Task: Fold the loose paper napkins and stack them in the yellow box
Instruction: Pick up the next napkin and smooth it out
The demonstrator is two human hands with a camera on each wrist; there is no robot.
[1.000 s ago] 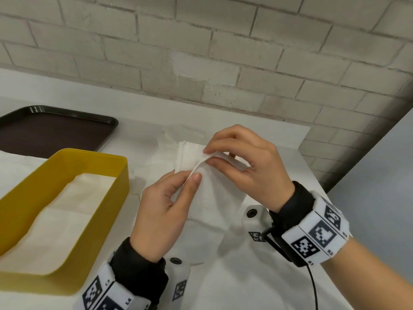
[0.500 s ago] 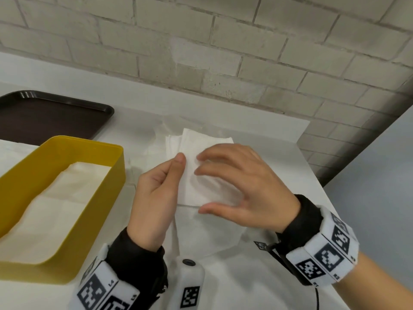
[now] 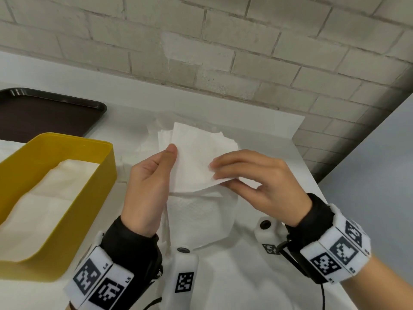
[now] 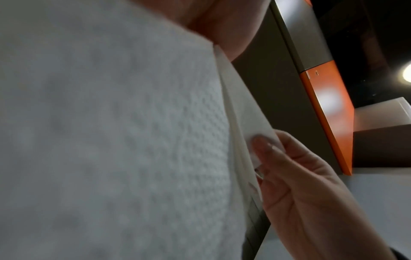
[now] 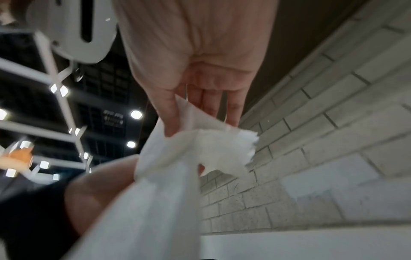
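Note:
A white paper napkin (image 3: 193,166) is held above the table between both hands, folded over with its fold line toward me. My left hand (image 3: 154,173) pinches its left edge, thumb on top. My right hand (image 3: 225,173) pinches the right corner between thumb and fingers. The napkin's embossed surface (image 4: 111,140) fills the left wrist view; in the right wrist view its corner (image 5: 222,146) sits under the right thumb. A pile of loose napkins (image 3: 201,211) lies under the hands. The yellow box (image 3: 67,198) stands at left with folded napkins (image 3: 44,202) inside.
A dark brown tray (image 3: 44,110) sits at the back left beyond the box. The white table (image 3: 245,287) ends at a brick wall (image 3: 223,52) behind, and its right edge runs close to my right wrist.
The napkin has been folded over and lifted off the pile. The right hand went from lying flat on it to pinching its right corner; the left hand keeps its left edge.

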